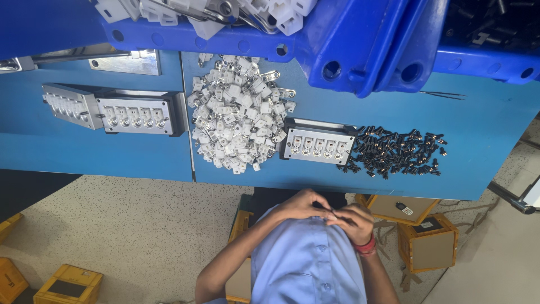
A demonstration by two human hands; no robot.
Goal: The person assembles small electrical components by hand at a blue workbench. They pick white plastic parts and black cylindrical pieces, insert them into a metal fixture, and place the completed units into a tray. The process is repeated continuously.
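While both hands meet off the tabletop's near edge: a drop would go to the floor
Left hand (301, 204): fingers curled on a small dark part (332, 211), barely visible
Right hand (355, 220): fingers pinching the same part
Fixture (318, 145): near edge, between white clips (236, 118) and black screws (396, 152)
Risk: slip while hands work unsupported

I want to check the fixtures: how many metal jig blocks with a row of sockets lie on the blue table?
3: two side by side at the left, one between the white pile and black pile. Others may be hidden.

Small dark part (332, 212), mostly hidden, pinched between both hands' fingertips close against a light-blue shirt.
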